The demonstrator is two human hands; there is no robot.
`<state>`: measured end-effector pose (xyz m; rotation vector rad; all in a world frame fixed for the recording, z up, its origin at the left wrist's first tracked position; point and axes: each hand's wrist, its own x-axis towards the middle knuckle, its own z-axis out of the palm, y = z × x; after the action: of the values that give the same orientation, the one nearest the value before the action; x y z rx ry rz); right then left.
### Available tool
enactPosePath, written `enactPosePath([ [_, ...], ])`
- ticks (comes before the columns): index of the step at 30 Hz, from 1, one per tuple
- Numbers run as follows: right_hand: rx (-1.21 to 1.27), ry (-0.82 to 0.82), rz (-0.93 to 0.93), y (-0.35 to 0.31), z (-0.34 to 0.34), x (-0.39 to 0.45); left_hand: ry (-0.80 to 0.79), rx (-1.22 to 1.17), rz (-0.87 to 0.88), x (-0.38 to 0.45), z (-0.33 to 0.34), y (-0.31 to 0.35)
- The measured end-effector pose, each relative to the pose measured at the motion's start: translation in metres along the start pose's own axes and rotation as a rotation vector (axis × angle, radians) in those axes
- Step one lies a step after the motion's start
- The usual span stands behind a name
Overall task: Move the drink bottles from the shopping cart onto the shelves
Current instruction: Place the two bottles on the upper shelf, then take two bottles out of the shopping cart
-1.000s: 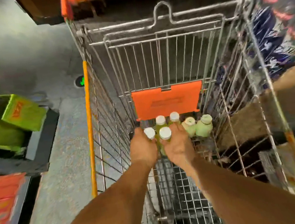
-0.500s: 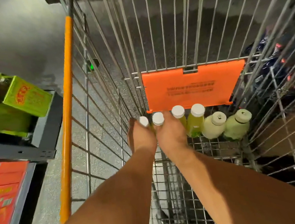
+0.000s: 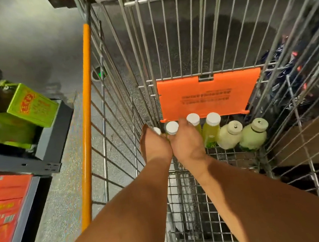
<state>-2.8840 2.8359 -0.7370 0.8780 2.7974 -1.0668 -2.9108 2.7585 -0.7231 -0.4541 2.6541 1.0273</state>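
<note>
Several slim green drink bottles with white caps stand in a row at the far end of the wire shopping cart [image 3: 169, 66], below an orange flap [image 3: 208, 95]. My left hand [image 3: 154, 147] grips the leftmost bottle [image 3: 157, 130], of which only the cap shows. My right hand [image 3: 188, 144] wraps round a neighbouring bottle [image 3: 193, 119], with the thumb between two caps; its fingers are hidden. One more slim bottle [image 3: 212, 133] stands free to the right, then two squat pale green bottles [image 3: 230, 136] [image 3: 253, 136].
The cart's orange rail [image 3: 87, 131] runs along its left side. Left of it, dark metal shelves [image 3: 47, 148] hold green boxes [image 3: 32, 105] and red cartons [image 3: 4, 204]. Speckled floor lies between cart and shelves. Dark patterned fabric shows beyond the cart's right wall.
Both hands stay on the leftmost bottles. The view has dropped closer into the cart, and the bottles now show as a single row.
</note>
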Motion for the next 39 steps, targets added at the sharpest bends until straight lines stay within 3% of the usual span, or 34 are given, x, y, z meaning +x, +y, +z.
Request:
enactPosePath([
  [9,-0.012,0.236,-0.102,-0.041,-0.083,-0.073,-0.027,0.003,0.232,-0.061,-0.068,0.044],
  [11,0.01,0.258,-0.018,-0.056,-0.113,-0.098,-0.082,-0.003,0.341,-0.085,-0.095,0.057],
  [16,0.026,0.409,0.09,-0.103,-0.195,-0.189,-0.196,0.101,0.715,-0.15,-0.191,0.08],
  [23,0.002,0.701,0.199,-0.201,-0.301,-0.346,-0.152,0.168,0.99,-0.245,-0.35,0.112],
  [27,0.037,0.822,0.259,-0.234,-0.36,-0.439,-0.183,0.149,1.154,-0.334,-0.407,0.136],
  [33,-0.077,1.041,0.417,-0.232,-0.443,-0.604,-0.289,0.023,1.494,-0.507,-0.452,0.151],
  [39,-0.171,1.302,0.564,-0.212,-0.486,-0.826,-0.495,-0.141,1.689,-0.708,-0.495,0.106],
])
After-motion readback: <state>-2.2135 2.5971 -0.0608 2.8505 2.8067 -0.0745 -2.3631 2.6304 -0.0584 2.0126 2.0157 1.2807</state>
